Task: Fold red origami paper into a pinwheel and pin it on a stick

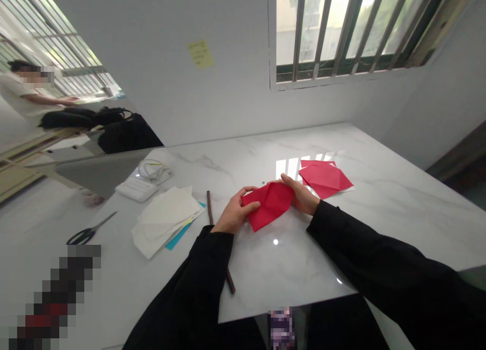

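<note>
A folded red paper [270, 204] is held up just above the white marbled tabletop [288, 261], with creases across its face. My left hand [236, 212] grips its left edge, the thumb lying on the front and the fingers behind. At the paper's right edge, my right hand [301, 194] is closed on it; most of those fingers are hidden behind the sheet. Beyond my right hand lies a small pile of red folded papers [324, 179]. A thin dark brown stick [230, 281] lies on the table, partly covered by my left forearm.
White paper sheets [163, 213] with a blue sheet [178, 238] beneath lie to the left. Further left are scissors [89, 232] and a white box with a cable [137, 185]. A yellow note [201, 54] sticks to the wall. A person [26, 94] sits at far left.
</note>
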Available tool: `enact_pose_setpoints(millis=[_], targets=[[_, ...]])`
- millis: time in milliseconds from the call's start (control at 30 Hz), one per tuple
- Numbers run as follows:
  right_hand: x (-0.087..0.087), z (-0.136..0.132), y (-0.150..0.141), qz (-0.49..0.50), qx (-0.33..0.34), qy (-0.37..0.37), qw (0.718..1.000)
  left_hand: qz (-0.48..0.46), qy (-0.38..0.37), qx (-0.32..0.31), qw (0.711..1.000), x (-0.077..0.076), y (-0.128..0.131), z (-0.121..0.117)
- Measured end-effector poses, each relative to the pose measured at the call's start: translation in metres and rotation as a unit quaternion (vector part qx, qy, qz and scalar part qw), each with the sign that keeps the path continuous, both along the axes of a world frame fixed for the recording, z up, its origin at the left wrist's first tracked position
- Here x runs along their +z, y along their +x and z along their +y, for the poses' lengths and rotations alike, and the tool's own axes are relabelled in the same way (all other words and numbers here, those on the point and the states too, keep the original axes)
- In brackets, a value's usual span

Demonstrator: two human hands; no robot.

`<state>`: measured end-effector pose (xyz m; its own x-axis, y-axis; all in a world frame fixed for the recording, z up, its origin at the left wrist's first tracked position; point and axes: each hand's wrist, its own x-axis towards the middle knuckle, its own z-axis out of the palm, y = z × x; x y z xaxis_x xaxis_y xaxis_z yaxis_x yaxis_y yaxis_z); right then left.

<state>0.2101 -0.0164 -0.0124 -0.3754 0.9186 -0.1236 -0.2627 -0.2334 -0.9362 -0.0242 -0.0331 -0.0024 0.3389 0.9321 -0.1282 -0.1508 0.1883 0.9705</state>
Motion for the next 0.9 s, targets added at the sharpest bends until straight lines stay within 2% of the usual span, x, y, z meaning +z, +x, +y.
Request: enact_pose_setpoints(millis=[67, 133, 200, 267, 400, 500, 633, 767, 900], targets=[[0.006, 0.005, 0.014, -0.036, 0.019, -0.005, 0.999, 0.060, 0.010, -0.078, 0.995, 0.005, -0.006, -0.001], [0.009, 0.007, 0.023, -0.113, 0.061, 0.013, 0.992, 0.108, 0.028, -0.122, 0.986, 0.010, -0.009, -0.003], [0.008, 0.007, 0.025, -0.182, 0.099, 0.062, 0.976, 0.140, 0.045, -0.146, 0.978, 0.013, -0.009, -0.005], [0.005, 0.005, 0.022, -0.202, 0.124, 0.106, 0.966, 0.156, 0.053, -0.161, 0.973, 0.015, -0.008, -0.006], [0.004, 0.002, 0.016, -0.184, 0.134, 0.106, 0.968, 0.166, 0.055, -0.172, 0.969, 0.016, -0.007, -0.006], [0.006, 0.002, 0.018, -0.197, 0.125, 0.098, 0.967, 0.173, 0.063, -0.171, 0.968, 0.017, -0.007, -0.007], [0.003, 0.004, 0.019, -0.179, 0.152, 0.092, 0.968, 0.155, 0.059, -0.156, 0.974, 0.015, -0.005, -0.008], [-0.004, 0.005, 0.015, -0.137, 0.178, 0.052, 0.973, 0.109, 0.049, -0.091, 0.989, 0.012, 0.000, -0.008], [-0.004, 0.002, 0.011, -0.131, 0.169, 0.045, 0.976, 0.089, 0.067, -0.017, 0.994, 0.007, 0.004, -0.006]])
